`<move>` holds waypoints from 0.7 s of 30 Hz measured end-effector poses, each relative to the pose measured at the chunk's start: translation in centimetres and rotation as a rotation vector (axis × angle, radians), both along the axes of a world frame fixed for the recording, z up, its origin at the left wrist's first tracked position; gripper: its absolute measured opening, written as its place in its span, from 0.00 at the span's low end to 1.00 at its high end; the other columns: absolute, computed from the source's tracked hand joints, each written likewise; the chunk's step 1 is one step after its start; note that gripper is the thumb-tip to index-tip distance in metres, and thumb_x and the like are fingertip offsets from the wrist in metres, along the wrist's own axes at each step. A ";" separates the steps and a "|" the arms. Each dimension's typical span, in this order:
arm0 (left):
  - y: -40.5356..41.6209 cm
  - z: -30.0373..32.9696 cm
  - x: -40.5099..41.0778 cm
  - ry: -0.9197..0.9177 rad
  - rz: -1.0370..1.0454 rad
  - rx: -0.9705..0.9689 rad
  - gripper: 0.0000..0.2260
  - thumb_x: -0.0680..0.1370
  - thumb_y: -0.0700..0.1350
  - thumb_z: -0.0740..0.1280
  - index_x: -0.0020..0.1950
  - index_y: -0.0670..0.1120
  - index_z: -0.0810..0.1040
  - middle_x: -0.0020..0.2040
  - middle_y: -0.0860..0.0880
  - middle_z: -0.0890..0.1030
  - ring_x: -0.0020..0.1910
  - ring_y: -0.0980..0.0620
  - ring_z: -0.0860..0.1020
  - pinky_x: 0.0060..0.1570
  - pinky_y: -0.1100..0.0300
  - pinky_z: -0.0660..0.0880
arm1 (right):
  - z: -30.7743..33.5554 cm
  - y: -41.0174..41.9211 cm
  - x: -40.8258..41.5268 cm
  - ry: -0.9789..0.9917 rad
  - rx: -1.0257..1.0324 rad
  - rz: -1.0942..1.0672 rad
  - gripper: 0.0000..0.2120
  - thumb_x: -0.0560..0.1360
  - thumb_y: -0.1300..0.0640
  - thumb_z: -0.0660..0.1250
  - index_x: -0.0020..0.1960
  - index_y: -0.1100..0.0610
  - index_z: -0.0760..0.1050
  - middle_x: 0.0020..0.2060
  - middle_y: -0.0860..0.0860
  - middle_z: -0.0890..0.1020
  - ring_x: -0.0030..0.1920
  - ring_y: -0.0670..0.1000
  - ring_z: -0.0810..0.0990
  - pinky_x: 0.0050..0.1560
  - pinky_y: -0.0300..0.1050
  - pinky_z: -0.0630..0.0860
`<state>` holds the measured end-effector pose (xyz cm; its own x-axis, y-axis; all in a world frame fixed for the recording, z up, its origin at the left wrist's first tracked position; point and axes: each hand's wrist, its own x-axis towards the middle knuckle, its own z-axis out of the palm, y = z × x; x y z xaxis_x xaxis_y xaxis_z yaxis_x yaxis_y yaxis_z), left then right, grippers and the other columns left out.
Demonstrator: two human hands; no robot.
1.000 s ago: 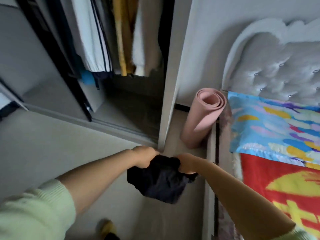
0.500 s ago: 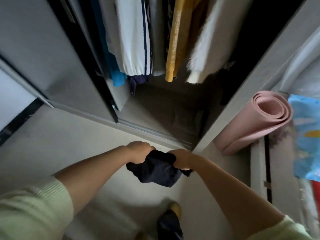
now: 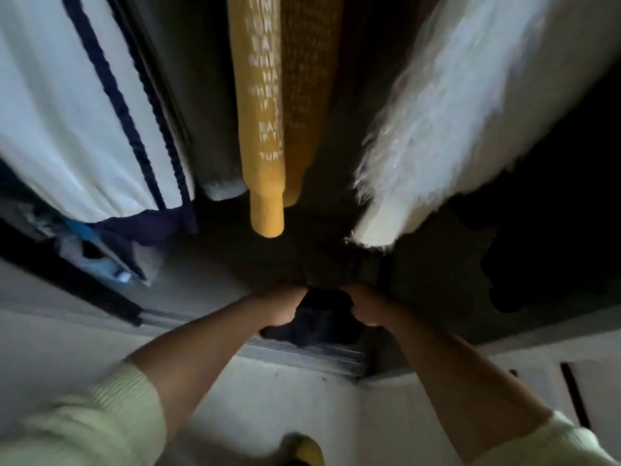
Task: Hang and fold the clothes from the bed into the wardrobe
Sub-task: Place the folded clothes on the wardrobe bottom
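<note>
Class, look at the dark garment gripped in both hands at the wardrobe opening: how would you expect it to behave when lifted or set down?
The dark garment is probably floppy: it sags in a bunch between the left hand and the right hand. It seems light, since both hands carry it bunched with no sign of strain. Set down, it would likely slump rather than keep a fold.

A ribbed mustard knit sleeve (image 3: 265, 146) hangs beside a shaggy white fleece garment (image 3: 437, 129) and smooth white cloth jacket (image 3: 67, 112), above the ridged metal wardrobe track (image 3: 316, 356).
</note>
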<state>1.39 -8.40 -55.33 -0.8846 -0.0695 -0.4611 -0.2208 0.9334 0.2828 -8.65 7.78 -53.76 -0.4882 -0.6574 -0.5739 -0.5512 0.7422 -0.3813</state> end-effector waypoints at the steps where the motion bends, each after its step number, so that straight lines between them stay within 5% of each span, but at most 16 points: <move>1: -0.6 -2.0 -2.5 0.081 0.047 0.021 0.15 0.82 0.43 0.56 0.68 0.45 0.69 0.67 0.42 0.72 0.64 0.42 0.71 0.61 0.52 0.68 | -1.1 -0.6 -2.3 0.057 -0.040 -0.071 0.21 0.79 0.66 0.55 0.72 0.61 0.65 0.70 0.59 0.68 0.70 0.59 0.66 0.69 0.47 0.62; 6: -1.0 -9.2 -11.1 0.305 -0.006 -0.298 0.30 0.78 0.39 0.59 0.78 0.49 0.52 0.74 0.43 0.61 0.71 0.40 0.62 0.63 0.47 0.69 | -9.2 -1.6 -8.8 0.582 -0.053 -0.068 0.25 0.78 0.62 0.45 0.72 0.56 0.66 0.71 0.59 0.67 0.70 0.62 0.66 0.70 0.54 0.63; 8: -0.4 -14.3 -13.3 0.325 -0.002 -0.352 0.34 0.78 0.39 0.60 0.78 0.50 0.44 0.77 0.43 0.54 0.74 0.39 0.55 0.68 0.45 0.63 | -13.5 -1.3 -9.7 0.575 0.073 -0.143 0.27 0.70 0.59 0.49 0.62 0.51 0.79 0.61 0.59 0.78 0.59 0.66 0.77 0.54 0.65 0.76; 10: 0.5 -19.9 -14.2 0.228 0.007 -0.301 0.36 0.78 0.40 0.59 0.77 0.51 0.38 0.78 0.45 0.45 0.76 0.38 0.46 0.71 0.39 0.56 | -17.9 -0.8 -9.1 0.561 0.126 -0.127 0.24 0.66 0.58 0.58 0.59 0.47 0.81 0.59 0.58 0.80 0.58 0.67 0.78 0.51 0.73 0.73; 11: 1.1 -23.2 -14.2 0.162 -0.007 -0.267 0.37 0.79 0.41 0.59 0.77 0.53 0.37 0.78 0.45 0.41 0.76 0.38 0.42 0.71 0.37 0.53 | -20.6 -0.3 -8.7 0.551 0.190 -0.114 0.27 0.69 0.59 0.59 0.65 0.44 0.75 0.67 0.59 0.73 0.66 0.68 0.71 0.60 0.78 0.62; 12: 1.5 -26.3 -13.9 0.080 -0.039 -0.214 0.37 0.79 0.43 0.60 0.77 0.54 0.36 0.78 0.45 0.37 0.75 0.38 0.38 0.71 0.35 0.50 | -23.9 0.3 -8.6 0.597 0.193 -0.155 0.28 0.74 0.59 0.57 0.73 0.43 0.64 0.75 0.57 0.61 0.73 0.68 0.58 0.64 0.77 0.40; 13: 1.6 -28.9 -13.5 0.005 -0.084 -0.163 0.36 0.80 0.45 0.60 0.77 0.55 0.36 0.77 0.46 0.34 0.75 0.38 0.36 0.71 0.35 0.49 | -27.0 1.2 -8.5 0.602 0.270 -0.154 0.29 0.78 0.56 0.55 0.77 0.43 0.52 0.77 0.56 0.49 0.76 0.66 0.45 0.55 0.73 0.21; 16: 0.2 -34.1 -11.4 -0.032 -0.199 -0.106 0.35 0.80 0.45 0.60 0.76 0.58 0.38 0.72 0.50 0.26 0.75 0.41 0.33 0.72 0.37 0.46 | -32.6 3.1 -7.6 0.523 0.383 -0.166 0.32 0.81 0.52 0.53 0.76 0.43 0.37 0.76 0.54 0.36 0.75 0.63 0.35 0.36 0.61 0.12; 19: -0.9 -34.5 -10.4 -0.010 -0.216 -0.118 0.34 0.81 0.48 0.59 0.77 0.57 0.38 0.75 0.49 0.29 0.75 0.44 0.34 0.72 0.38 0.45 | -33.1 3.3 -6.8 0.515 0.380 -0.181 0.36 0.80 0.56 0.55 0.75 0.44 0.33 0.76 0.53 0.34 0.75 0.62 0.34 0.50 0.64 0.14; 21: -0.9 -32.3 -10.1 -0.039 -0.188 -0.119 0.33 0.81 0.49 0.59 0.77 0.55 0.38 0.76 0.48 0.31 0.76 0.45 0.35 0.72 0.39 0.45 | -31.5 2.8 -6.7 0.477 0.450 -0.152 0.39 0.78 0.58 0.59 0.77 0.44 0.35 0.75 0.54 0.33 0.75 0.62 0.34 0.64 0.70 0.28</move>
<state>-8.72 -9.33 -87.63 -0.8689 0.0386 -0.4935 -0.0486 0.9855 0.1627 -15.37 10.54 -85.27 -0.8245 -0.3081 -0.4747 -0.4591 0.8545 0.2430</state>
